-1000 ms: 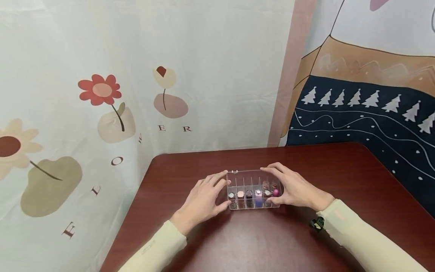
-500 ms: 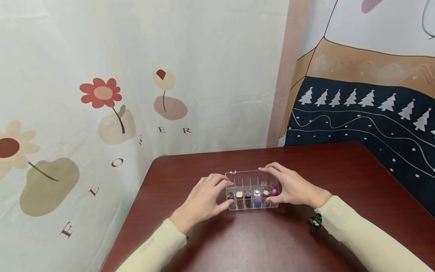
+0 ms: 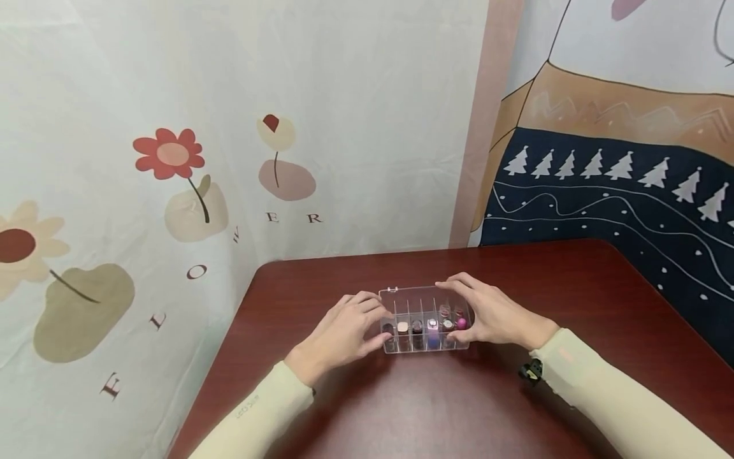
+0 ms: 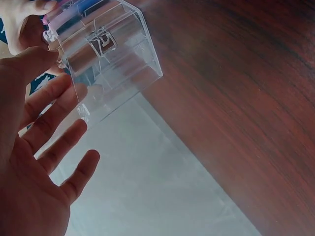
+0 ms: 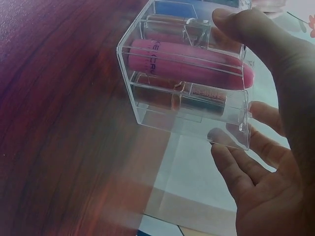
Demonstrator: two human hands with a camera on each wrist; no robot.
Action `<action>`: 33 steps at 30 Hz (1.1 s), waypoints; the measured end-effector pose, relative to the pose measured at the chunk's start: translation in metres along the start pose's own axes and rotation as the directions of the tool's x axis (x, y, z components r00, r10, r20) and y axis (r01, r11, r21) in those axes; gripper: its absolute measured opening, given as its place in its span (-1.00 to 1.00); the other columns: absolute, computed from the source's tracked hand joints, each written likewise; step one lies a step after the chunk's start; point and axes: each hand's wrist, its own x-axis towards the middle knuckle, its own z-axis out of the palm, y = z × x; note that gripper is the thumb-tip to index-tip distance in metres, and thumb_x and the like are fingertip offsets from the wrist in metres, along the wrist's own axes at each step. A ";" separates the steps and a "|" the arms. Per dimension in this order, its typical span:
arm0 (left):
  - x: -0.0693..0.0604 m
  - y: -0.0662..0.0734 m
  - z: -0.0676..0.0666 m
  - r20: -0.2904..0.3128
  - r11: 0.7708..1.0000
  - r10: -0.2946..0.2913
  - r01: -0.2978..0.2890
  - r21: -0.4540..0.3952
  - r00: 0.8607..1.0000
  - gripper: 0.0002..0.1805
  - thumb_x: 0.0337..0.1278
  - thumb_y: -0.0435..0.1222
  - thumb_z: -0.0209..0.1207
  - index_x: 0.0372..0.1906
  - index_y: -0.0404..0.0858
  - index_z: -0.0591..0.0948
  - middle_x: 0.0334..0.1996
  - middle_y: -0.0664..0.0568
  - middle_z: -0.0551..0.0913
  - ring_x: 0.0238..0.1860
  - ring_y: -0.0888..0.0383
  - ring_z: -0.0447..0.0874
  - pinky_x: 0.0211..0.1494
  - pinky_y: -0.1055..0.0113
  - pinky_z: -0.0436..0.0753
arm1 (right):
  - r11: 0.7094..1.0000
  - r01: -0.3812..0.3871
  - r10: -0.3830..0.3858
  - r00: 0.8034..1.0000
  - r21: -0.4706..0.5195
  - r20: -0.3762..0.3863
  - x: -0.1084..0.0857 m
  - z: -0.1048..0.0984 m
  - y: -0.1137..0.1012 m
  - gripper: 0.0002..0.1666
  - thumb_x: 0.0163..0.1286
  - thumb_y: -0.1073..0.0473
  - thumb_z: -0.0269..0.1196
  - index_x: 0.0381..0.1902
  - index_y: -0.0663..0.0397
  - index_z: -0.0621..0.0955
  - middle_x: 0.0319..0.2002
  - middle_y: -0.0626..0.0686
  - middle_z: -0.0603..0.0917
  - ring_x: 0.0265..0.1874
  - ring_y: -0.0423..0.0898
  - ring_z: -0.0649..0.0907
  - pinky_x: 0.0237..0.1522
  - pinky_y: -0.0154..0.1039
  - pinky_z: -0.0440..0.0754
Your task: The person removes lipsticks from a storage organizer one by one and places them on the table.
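Observation:
A clear plastic lipstick organizer (image 3: pixel 414 296) with divided slots stands on the table in the head view. Several lipstick tubes fill its front row, including a bright pink tube (image 5: pixel 189 65) at the right end and a blue-purple one (image 3: pixel 433 336) nearer the middle. My right hand (image 3: pixel 496 315) grips the organizer's right end, thumb at the front and fingers toward the back. At the left end is my left hand (image 3: pixel 344 330), its fingers spread and its thumb close to the leftmost dark tube (image 3: pixel 389 329). Whether that thumb touches the tube cannot be told.
The reddish-brown wooden table (image 3: pixel 424 401) extends around the organizer. A pale curtain (image 3: pixel 355 159) printed with flowers hangs behind and to the left. A dark blue hanging (image 3: pixel 579 210) with white trees is at the right.
My left hand shifts slightly, its index finger coming lower and further over the organizer's left end. The right hand keeps its grip, and the view drifts a little.

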 end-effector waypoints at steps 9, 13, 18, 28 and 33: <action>-0.003 -0.001 0.001 0.000 1.000 0.006 -0.006 -0.008 1.000 -0.77 0.53 -0.01 0.52 0.15 0.14 0.91 0.02 0.31 0.90 0.45 0.10 0.72 0.30 0.03 0.79 | 1.000 0.001 -0.001 1.000 -0.009 0.013 0.002 0.001 0.000 0.22 0.16 -0.11 0.84 0.70 0.01 0.55 0.48 0.09 0.65 0.26 0.12 0.82 0.29 0.20 0.88; -0.003 0.001 0.002 0.003 0.999 -0.015 0.015 -0.040 1.000 -0.79 0.54 -0.03 0.52 0.14 0.16 0.91 0.02 0.32 0.90 0.46 0.10 0.70 0.33 -0.06 0.79 | 1.000 -0.002 0.002 1.000 -0.016 0.008 0.000 0.001 -0.001 0.22 0.15 -0.11 0.84 0.69 0.01 0.55 0.47 0.10 0.65 0.26 0.11 0.82 0.29 0.21 0.88; -0.004 0.003 0.004 0.002 0.998 -0.041 0.041 -0.051 0.999 -0.81 0.55 -0.05 0.51 0.13 0.15 0.91 0.03 0.33 0.90 0.48 0.10 0.69 0.43 -0.21 0.78 | 1.000 -0.009 0.010 1.000 -0.008 0.004 -0.001 0.001 0.000 0.21 0.16 -0.12 0.83 0.69 0.00 0.55 0.47 0.10 0.65 0.25 0.08 0.81 0.29 0.21 0.88; -0.003 0.005 0.008 -0.072 1.000 0.003 -0.003 -0.012 0.997 -0.83 0.51 -0.09 0.55 0.08 0.11 0.91 -0.01 0.30 0.90 0.39 0.10 0.76 0.25 0.12 0.77 | 1.000 -0.019 0.019 1.000 -0.005 -0.004 -0.002 0.001 0.000 0.21 0.16 -0.13 0.84 0.69 -0.03 0.56 0.47 0.09 0.65 0.25 0.08 0.80 0.29 0.22 0.89; -0.004 0.007 0.009 -0.101 1.000 0.011 -0.010 0.011 0.995 -0.83 0.50 -0.09 0.55 0.08 0.10 0.91 -0.02 0.31 0.89 0.33 0.13 0.79 0.21 0.17 0.77 | 1.000 -0.006 0.006 1.000 -0.014 -0.011 -0.002 0.001 0.000 0.21 0.15 -0.12 0.84 0.69 -0.03 0.56 0.47 0.08 0.65 0.25 0.07 0.81 0.29 0.21 0.89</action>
